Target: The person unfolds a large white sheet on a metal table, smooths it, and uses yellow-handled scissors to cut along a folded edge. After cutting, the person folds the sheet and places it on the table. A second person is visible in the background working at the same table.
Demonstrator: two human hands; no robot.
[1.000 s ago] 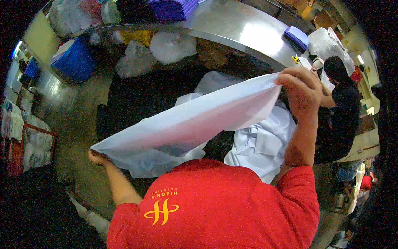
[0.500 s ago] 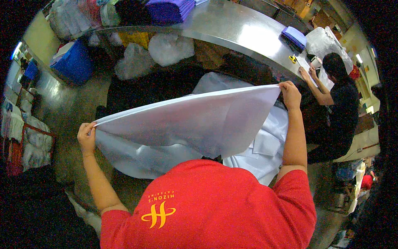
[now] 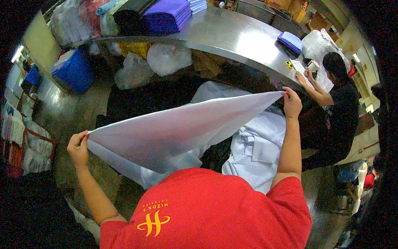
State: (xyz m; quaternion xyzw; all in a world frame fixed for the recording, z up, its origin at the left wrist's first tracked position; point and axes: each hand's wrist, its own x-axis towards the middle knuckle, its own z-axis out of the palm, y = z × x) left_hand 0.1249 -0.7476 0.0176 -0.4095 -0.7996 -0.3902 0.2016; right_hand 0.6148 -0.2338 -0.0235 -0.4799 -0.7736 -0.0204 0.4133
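A large white cloth [image 3: 182,128] is stretched between my two hands, its upper edge pulled nearly straight and sloping up to the right. My left hand [image 3: 78,146] pinches one corner at the left. Higher up, my right hand [image 3: 292,103] grips the opposite corner between thumb and fingers. The lower part of the cloth hangs in loose folds toward my red shirt, which hides some of it. Under and beyond it lies a heap of more white cloth [image 3: 259,143], crumpled at the right.
A long metal table [image 3: 232,31] curves across the far side, bearing purple folded cloths [image 3: 168,14] and a blue folded stack [image 3: 290,41]. Yellow scissors [image 3: 289,64] lie near a co-worker in black [image 3: 344,103]. Below are plastic bags [image 3: 169,59]; a blue bin [image 3: 74,70] stands left.
My left hand has moved outward and down, and my right hand slightly down and right, with the cloth's edge still held. The cloth's lower part has drawn left, uncovering more of the heap.
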